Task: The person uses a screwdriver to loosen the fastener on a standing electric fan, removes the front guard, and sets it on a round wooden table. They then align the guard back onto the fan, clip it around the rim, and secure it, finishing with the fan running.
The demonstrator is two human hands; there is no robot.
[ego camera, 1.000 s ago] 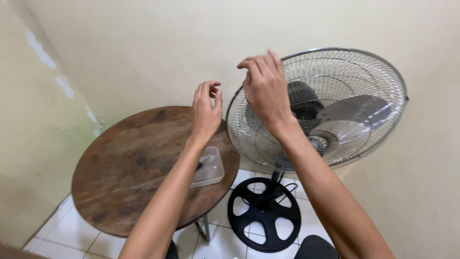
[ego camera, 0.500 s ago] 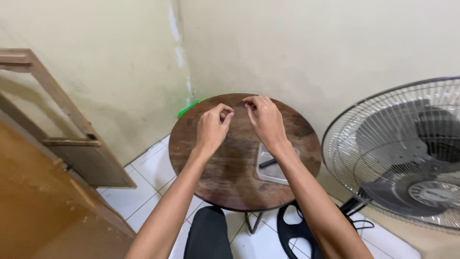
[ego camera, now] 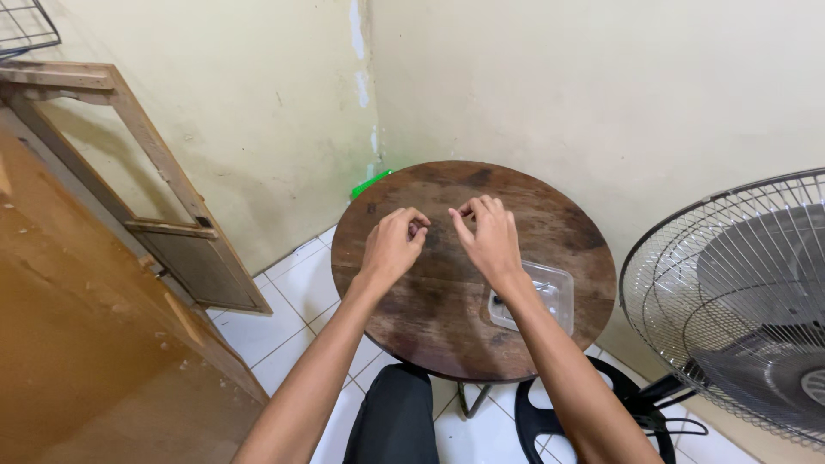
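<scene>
Both hands hover above the middle of a round, dark wooden table (ego camera: 550, 223), close to each other but apart. The left hand (ego camera: 391, 245) is curled, its thumb and forefinger pinched together at the tips; something very small may sit between them, but it is too small to make out. The right hand (ego camera: 488, 236) is half curled with the fingers bent downward and loosely gathered, and whether it holds anything cannot be told. At about four o'clock from the right hand, just beside its wrist and partly hidden by the forearm, a shallow clear plastic tray (ego camera: 550, 296) lies flat on the table near the edge, with what look like a few small dark bits inside. The tray looks light, thin and a little flexible, so it would slide or tip easily; it is best taken by its raised rim at a corner, with a gentle grip. Any tiny part pinched in the fingers would be hard and slippery for its size, easy to drop and lose on the tiles. At three o'clock from the table stands a pedestal fan (ego camera: 739, 301) with a wire grille, its black round base (ego camera: 550, 425) on the white tiled floor (ego camera: 284, 318). At nine o'clock a wooden frame (ego camera: 163, 215) leans on the cream wall (ego camera: 533, 77). A green object (ego camera: 371, 183) peeks out behind the table at eleven o'clock.
</scene>
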